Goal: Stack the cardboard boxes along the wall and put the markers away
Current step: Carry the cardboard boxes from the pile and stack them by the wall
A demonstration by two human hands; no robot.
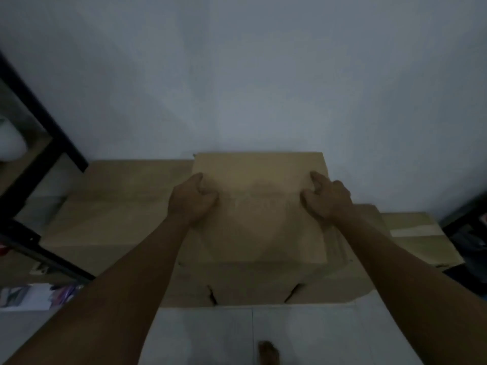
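A brown cardboard box (259, 206) stands against the grey wall, on top of a larger cardboard box (245, 285). My left hand (192, 200) grips its left side with curled fingers, thumb on the top face. My right hand (328, 197) grips its right side the same way. A wide cardboard box (116, 204) lies to the left along the wall. Another cardboard box (419, 235) sits lower at the right. No markers are visible. The picture is dim and blurred.
A black metal shelf frame (39, 133) stands at the left, with papers (31, 296) on the floor below it. A dark shelf (471, 233) is at the right edge. White floor tiles (210, 335) lie in front, with my foot (267, 351) on them.
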